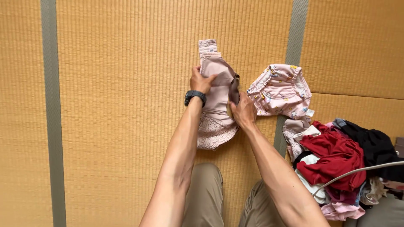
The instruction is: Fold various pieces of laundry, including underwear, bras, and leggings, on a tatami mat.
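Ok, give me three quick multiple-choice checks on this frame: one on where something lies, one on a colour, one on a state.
1. Where is the clothes pile relative to the person?
A. To their right
B. To their left
C. Straight ahead

2. What colour is the garment held in both hands?
A. Dark blue
B. Pale pink
C. Green

3. What is the left hand doing?
A. Resting flat on the mat
B. Reaching into the pile
C. Gripping the garment's left edge

Answers:
1 A, the heap lies beside the right knee.
2 B, pale pink with a lace-patterned lower end, lying on the tatami mat.
3 C, its fingers close on the fabric, while the right hand holds the opposite edge.
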